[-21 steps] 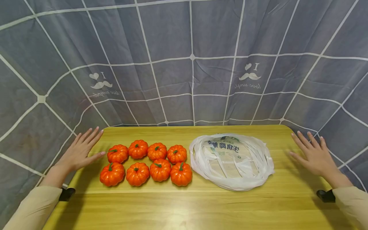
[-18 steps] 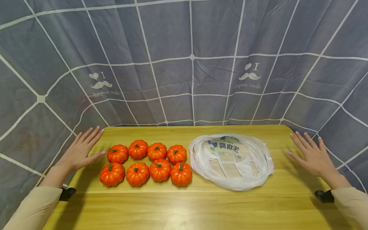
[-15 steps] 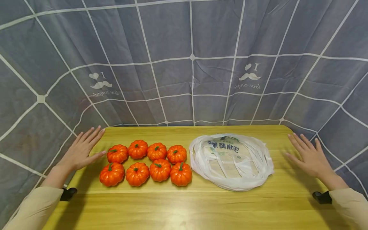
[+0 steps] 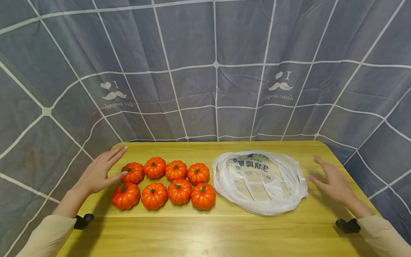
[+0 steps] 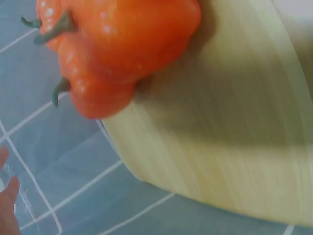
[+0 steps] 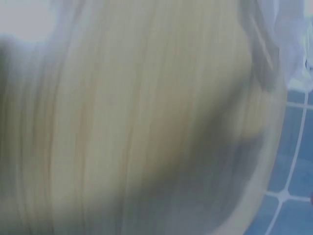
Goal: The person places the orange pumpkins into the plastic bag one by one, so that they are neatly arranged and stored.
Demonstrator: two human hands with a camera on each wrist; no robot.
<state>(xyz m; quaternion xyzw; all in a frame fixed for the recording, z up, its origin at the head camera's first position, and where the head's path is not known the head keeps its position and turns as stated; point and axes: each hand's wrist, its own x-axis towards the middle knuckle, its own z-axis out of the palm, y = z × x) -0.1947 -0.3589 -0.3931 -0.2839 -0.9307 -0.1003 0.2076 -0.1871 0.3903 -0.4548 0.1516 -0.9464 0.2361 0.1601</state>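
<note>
Two rows of small orange pumpkins [image 4: 154,196] with green stems lie on the left half of the table. My left hand [image 4: 99,172] hovers beside the leftmost ones, fingers extended and thumb toward the back-left pumpkin [image 4: 133,173]; it holds nothing. In the left wrist view, pumpkins [image 5: 132,39] fill the upper left and fingertips [image 5: 9,200] show at the edge. Right of the pumpkins lies a white plastic bag [image 4: 273,207], spread in a ring with dark printing inside. My right hand [image 4: 335,182] is apart from the bag, to its right, with fingers extended and nothing held.
The wooden table [image 4: 205,232] has rounded far corners. A grey curtain [image 4: 192,85] with white grid lines hangs behind and at both sides. Black wrist-worn devices [image 4: 348,225] sit under both wrists. Light glares on the table's front part.
Both hands have moved inward, the left toward the pumpkins and the right toward the bag. The right hand has turned more side-on. The pumpkins and bag lie as before.
</note>
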